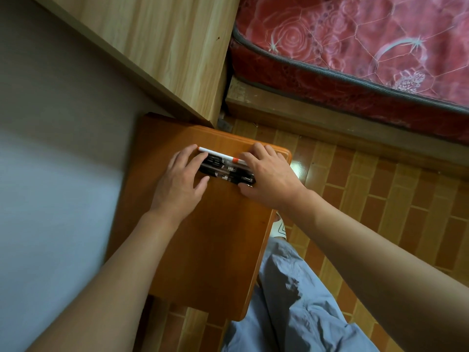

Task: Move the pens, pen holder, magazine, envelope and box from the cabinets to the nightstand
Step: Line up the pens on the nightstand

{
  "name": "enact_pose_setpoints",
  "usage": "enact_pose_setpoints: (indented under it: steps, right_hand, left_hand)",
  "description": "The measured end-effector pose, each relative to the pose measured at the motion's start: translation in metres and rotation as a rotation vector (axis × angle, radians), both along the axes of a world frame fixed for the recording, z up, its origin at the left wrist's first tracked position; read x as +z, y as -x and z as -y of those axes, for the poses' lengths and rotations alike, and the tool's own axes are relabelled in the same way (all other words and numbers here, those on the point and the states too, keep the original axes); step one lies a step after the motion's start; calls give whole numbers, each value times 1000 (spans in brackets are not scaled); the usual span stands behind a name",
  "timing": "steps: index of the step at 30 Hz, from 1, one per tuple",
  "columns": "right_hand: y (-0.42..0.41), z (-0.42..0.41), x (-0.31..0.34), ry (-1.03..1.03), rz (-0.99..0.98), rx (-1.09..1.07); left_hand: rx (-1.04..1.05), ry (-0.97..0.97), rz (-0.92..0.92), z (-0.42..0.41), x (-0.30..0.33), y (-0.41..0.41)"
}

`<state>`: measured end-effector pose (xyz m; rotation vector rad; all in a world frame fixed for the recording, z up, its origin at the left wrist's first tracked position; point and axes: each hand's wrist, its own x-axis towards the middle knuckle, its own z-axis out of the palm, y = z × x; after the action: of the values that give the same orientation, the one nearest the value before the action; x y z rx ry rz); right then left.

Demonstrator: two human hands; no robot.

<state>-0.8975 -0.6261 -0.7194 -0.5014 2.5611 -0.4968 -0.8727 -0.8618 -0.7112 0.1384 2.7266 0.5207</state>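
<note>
Both hands rest on a bundle of pens lying on the orange-brown wooden nightstand worktop (203, 237). At one end of the bundle, the left hand (181, 179) has its fingers curled over the pens with the thumb spread toward the near side; at the other end, the right hand (269, 174) likewise curves its fingers over the pens, thumb below them. Between the hands lie several black pens (225, 171) side by side, and a white pen with an orange band (220, 155) lies along their far edge, touching them. Behind the nightstand stands a pale wood-grain panel (165, 47), and to its right a red floral quilted mattress (355, 47) sits above an orange tiled floor (368, 199).
</note>
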Motion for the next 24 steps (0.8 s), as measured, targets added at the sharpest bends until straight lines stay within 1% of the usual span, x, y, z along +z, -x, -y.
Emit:
enact_pose_setpoints:
  steps: [5,10,14,18,24]
  right_hand:
    - [-7,-8,32,-10,-7,-34]
    - [-30,-16,85,-61,-34,-22]
    - [-56,-25,139,-109,-70,-32]
    - [-87,-33,204,-131,-82,-112]
    - [-162,-65,309,-156,-139,-277]
  left_hand:
    - [-37,17,-29,-1,28,-9]
    - [-128,138,-92,2,79,-21]
    - [-175,195,-123,2,135,-33]
    - [-227,209,-161,-6,199,-50]
    - [-366,143,-212,-58,296,-92]
